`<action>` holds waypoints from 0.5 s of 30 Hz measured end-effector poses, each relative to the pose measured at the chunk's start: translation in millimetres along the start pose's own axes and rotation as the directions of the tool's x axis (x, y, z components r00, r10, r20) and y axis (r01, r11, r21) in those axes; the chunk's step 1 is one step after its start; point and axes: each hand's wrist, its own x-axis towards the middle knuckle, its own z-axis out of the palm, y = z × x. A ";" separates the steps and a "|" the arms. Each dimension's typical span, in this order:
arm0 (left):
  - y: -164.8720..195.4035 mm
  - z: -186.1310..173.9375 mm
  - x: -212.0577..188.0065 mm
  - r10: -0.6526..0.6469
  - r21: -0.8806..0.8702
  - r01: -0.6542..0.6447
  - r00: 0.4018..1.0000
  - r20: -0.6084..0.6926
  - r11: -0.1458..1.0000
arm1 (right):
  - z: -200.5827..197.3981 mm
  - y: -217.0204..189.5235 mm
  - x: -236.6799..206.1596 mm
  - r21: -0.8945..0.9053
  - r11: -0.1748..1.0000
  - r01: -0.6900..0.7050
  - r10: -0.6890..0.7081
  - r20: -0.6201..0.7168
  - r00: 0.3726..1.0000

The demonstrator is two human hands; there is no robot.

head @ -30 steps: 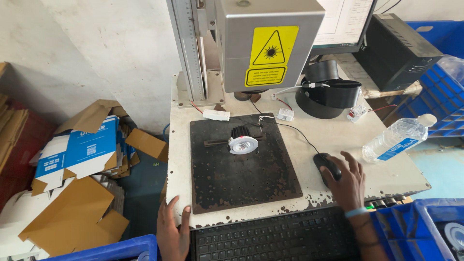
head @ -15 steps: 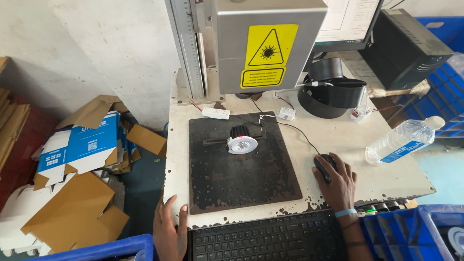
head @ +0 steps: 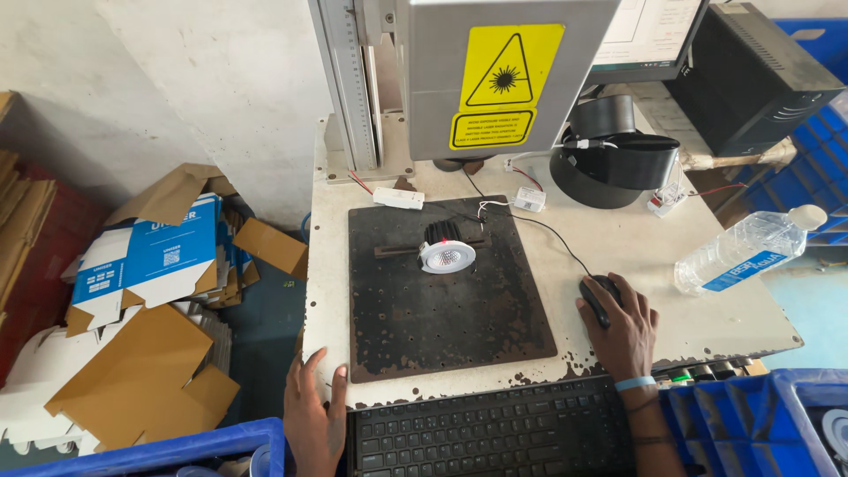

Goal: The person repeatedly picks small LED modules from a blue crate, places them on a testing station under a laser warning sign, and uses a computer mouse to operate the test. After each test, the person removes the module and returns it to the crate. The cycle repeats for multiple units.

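Your right hand (head: pixel 625 325) covers the black mouse (head: pixel 597 296).
It curls closed over the mouse on the counter (head: pixel 654 256), right of the dark plate (head: pixel 446 300) bearing a round downlight (head: pixel 445 254). Your left hand (head: pixel 315 419) lies open at the counter's front edge, beside the keyboard (head: pixel 490 433).

I see a matt black metal plate (head: pixel 450 309), pitted and rust-flecked, on the desk (head: pixel 689 309), whose cream paint is chipped rough at its edge. On the plate sits a lamp (head: pixel 446 255) with a glossy white rim. Right of the plate: a matt black plastic mouse (head: pixel 597 297) and a clear, shiny plastic bottle (head: pixel 751 249).
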 end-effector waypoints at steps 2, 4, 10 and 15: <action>2.0 -1.8 -1.1 0.033 -0.006 -0.033 0.999 -0.033 0.999 | -0.5 0.0 -0.8 0.005 1.000 0.001 -0.001 -0.001 1.000; 3.4 -3.7 -1.4 0.021 -0.039 -0.022 1.000 -0.020 0.999 | -1.0 0.1 -1.0 0.010 1.000 -0.004 0.004 0.004 1.000; 6.0 -4.9 -1.8 0.051 -0.043 -0.052 0.998 -0.041 0.998 | -1.1 0.3 -0.2 -0.011 1.000 0.001 -0.001 0.009 1.000; 7.1 -5.8 -2.5 0.095 -0.060 -0.099 0.993 -0.068 0.993 | -2.2 -0.5 -1.3 0.006 1.000 0.006 -0.006 0.009 1.000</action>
